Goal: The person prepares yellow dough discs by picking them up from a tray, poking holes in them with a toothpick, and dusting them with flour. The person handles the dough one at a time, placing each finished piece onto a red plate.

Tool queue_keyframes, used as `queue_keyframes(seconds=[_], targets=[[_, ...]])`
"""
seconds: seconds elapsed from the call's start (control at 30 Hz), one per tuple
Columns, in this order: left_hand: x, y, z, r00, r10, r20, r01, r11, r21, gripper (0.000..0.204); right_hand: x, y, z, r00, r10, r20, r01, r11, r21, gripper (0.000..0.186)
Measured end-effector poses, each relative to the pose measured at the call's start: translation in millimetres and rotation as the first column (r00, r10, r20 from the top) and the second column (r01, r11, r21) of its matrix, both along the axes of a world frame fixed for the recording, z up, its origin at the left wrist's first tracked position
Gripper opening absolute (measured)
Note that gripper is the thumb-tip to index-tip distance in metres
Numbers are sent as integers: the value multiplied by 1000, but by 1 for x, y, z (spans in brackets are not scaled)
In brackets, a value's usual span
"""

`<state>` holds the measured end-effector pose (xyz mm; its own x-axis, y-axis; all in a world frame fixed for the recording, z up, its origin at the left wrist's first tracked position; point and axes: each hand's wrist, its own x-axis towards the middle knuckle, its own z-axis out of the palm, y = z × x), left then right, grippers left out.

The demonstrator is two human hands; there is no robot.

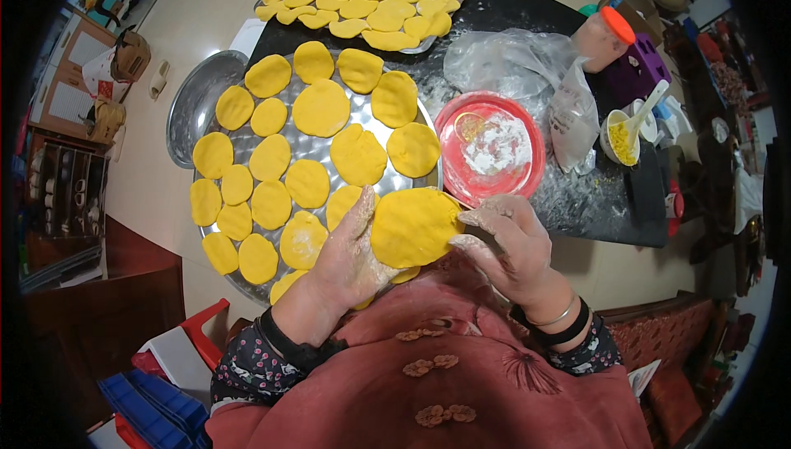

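A black table (601, 214) stands on a glossy, pale floor (210, 16), which reflects light beyond the table's left edge. Farther off that side are a wooden cabinet (84, 45) with pale door panels, dark open shelving (74, 151) and reddish-brown wooden furniture (136, 253). A red patterned seat (663, 334) stands off the table's near right corner, its surroundings dim

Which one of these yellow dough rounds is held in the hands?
The large round between the left hand and the right hand; the other visible rounds lie on trays.
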<state>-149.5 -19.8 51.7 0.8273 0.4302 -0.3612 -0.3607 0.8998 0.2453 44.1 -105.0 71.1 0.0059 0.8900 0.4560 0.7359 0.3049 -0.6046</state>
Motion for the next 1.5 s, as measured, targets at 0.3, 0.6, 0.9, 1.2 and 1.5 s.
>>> queue_keyframes(seconds=[0.3,0.6,0.9,1.2,1.5], targets=[[4,-3,2,1000,7,-1,-7,1000,-20,64,2,1,-11,998,-43,50,40,998,48,20],[4,-3,0,999,34,-37,-36,999,-34,66,13,-6,-9,970,-162,-181,166,986,7,14],[4,-4,-3,997,77,-18,-77,997,-13,65,121,-29,-9,787,-580,-209,615,765,191,4],[14,-9,3,985,89,-147,-91,996,-6,60,259,-38,-45,531,-847,6,839,527,138,14],[9,-12,5,994,76,-81,-75,997,12,58,266,-35,-42,530,-822,208,786,569,243,17]])
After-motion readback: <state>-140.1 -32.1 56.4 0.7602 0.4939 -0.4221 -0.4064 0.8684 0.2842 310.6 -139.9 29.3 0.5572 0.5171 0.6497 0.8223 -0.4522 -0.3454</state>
